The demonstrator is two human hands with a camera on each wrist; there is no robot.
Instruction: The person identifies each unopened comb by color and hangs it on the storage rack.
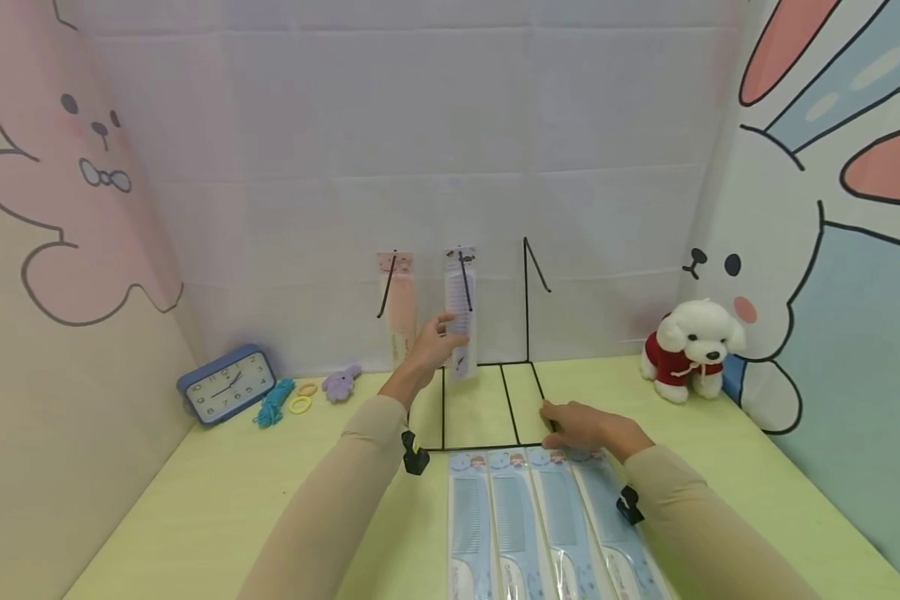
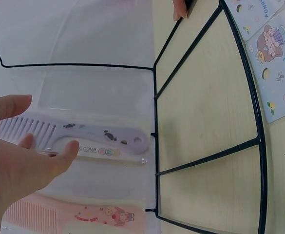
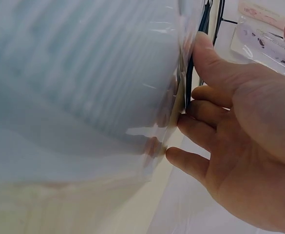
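My left hand is at a packaged purple comb that hangs from the middle hook of a black wire rack. Its fingers are loosely bent and overlap the front of the package, with the thumb apart from them. Left of it, a packaged pink comb hangs from another hook. My right hand holds the right side wire of the rack's base, thumb against the black wire and fingertips close beside it. Just below that hand in the head view lie several packaged blue combs in a row.
A blue clock, blue cord, two rings and a purple plush figure are at the back left. At the right sits a white plush dog in red. A white sheet hangs behind the rack.
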